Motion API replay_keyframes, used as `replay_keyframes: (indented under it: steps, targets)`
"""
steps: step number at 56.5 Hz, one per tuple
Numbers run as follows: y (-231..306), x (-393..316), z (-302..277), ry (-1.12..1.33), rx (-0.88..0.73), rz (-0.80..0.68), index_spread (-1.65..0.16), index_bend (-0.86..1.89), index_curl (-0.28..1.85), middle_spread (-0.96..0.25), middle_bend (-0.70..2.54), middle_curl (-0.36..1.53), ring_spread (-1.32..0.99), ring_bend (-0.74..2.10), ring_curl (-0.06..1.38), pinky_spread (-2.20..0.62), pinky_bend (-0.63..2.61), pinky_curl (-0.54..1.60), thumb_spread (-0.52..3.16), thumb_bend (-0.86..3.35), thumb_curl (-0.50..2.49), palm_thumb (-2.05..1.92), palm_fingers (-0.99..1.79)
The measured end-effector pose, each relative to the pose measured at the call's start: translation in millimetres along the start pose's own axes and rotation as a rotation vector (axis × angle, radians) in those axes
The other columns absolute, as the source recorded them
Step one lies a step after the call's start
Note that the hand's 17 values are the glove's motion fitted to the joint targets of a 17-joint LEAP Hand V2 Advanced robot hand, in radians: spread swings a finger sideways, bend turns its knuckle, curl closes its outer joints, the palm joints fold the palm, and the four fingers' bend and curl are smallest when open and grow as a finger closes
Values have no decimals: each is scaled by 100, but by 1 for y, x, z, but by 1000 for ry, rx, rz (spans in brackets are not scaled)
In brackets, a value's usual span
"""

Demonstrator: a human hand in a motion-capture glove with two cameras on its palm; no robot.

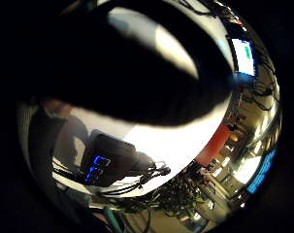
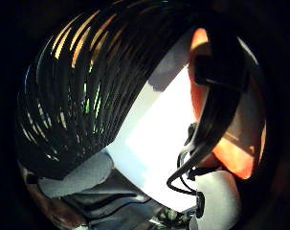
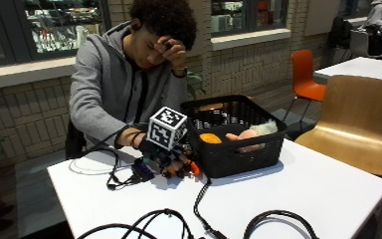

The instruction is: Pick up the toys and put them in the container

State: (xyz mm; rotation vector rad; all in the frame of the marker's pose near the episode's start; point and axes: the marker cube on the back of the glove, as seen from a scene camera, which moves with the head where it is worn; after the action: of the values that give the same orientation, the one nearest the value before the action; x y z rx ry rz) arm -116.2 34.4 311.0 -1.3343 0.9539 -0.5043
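the black slatted plastic basket (image 3: 240, 144) stands on the white table (image 3: 310, 189), and toys already lie in it: an orange rounded one (image 3: 210, 138) and a pinkish doll-like one with pale fuzzy hair (image 3: 252, 135). just beside the basket's near wall, low on the table, the gloved right hand (image 3: 168, 159) sits with something small and orange-red (image 3: 195, 169) showing at its fingers; what that is cannot be told, nor whether the fingers curl round it, so the grip cannot be judged. the thumb side palm view shows the basket's ribbed wall (image 2: 82, 91) filling much of the picture, with light through the slots, so the palm is close against it.

judged from this, the step in hand is a pick at the basket's foot, with part of the task done. the next move calls for lifting above the rim and releasing over the open top. the wall is rigid and gridded, the table smooth and glossy, the doll soft-looking.
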Motion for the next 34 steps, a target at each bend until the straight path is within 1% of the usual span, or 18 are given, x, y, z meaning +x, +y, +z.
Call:
replay_keyframes:
  steps: [1,4,6,10,12,19,25,29,34]
  targets:
    - [0,-1,0,6,8,5,-29,13,17,5,23,23,-1,37,33,5,102,32,143,6,38,48,6]
    - [1,0,-2,19,26,12,-30,9,15,1,33,26,-5,51,36,-6,106,32,155,11,38,52,32]
    - [1,1,-2,28,41,12,-30,8,14,0,34,27,-8,60,37,-11,108,32,161,13,38,53,38]
    - [5,9,-6,65,101,23,-30,9,13,-6,42,32,-16,77,44,-20,112,35,166,20,39,59,53]
    - [9,14,-8,87,132,34,-30,13,13,-9,49,34,-21,89,48,-24,112,36,166,24,41,63,69]
    - [23,35,-26,22,154,84,-29,20,17,-19,55,40,-31,98,56,-32,115,41,146,24,50,74,65]
    - [36,42,-61,-74,272,91,-29,25,21,-25,59,45,-36,100,59,-36,115,43,130,22,58,78,66]
    - [45,33,-93,-152,373,56,-29,28,24,-29,61,48,-39,102,60,-37,114,43,120,20,63,80,67]
    - [55,-8,-121,-201,447,-49,-29,32,28,-32,64,53,-42,102,62,-38,115,45,110,18,68,81,67]
